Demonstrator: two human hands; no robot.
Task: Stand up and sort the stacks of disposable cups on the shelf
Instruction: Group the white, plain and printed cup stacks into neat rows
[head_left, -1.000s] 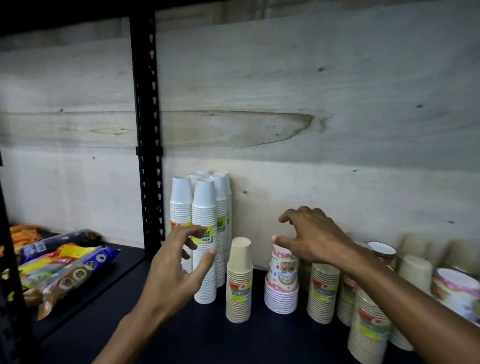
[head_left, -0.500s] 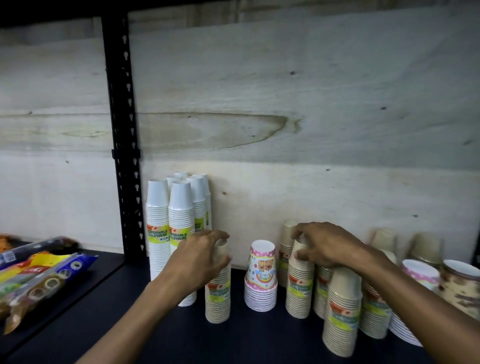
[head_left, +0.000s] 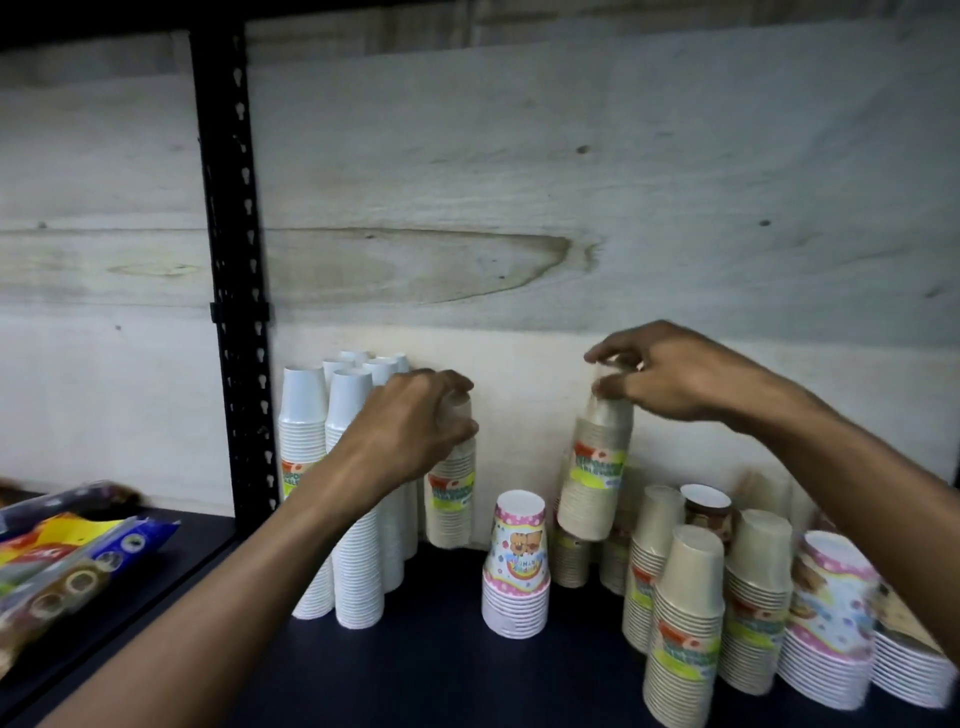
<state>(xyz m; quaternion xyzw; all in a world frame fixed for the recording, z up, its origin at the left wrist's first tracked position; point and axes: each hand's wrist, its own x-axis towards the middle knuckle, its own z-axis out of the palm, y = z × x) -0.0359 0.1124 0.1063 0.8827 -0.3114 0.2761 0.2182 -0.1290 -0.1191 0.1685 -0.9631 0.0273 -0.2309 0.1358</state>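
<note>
My left hand (head_left: 415, 431) grips the top of a beige cup stack (head_left: 451, 499), which stands against the back wall right of the tall white cup stacks (head_left: 337, 509). My right hand (head_left: 670, 376) pinches the top of a second beige cup stack (head_left: 595, 478) and holds it tilted in the air above the shelf. A short pink patterned cup stack (head_left: 517, 566) stands on the dark shelf (head_left: 441, 665) between the two. More beige cup stacks (head_left: 685, 623) and pink patterned stacks (head_left: 831, 623) crowd the right side.
A black perforated upright (head_left: 234, 260) divides the shelf from the left bay, where snack packets (head_left: 57, 561) lie. A pale plywood wall (head_left: 519, 208) closes the back. A brown-printed cup (head_left: 709, 509) sits among the right-hand stacks.
My left hand has carried its beige stack back to the wall beside the white stacks. My right hand has lifted another beige stack up off the shelf, tilted.
</note>
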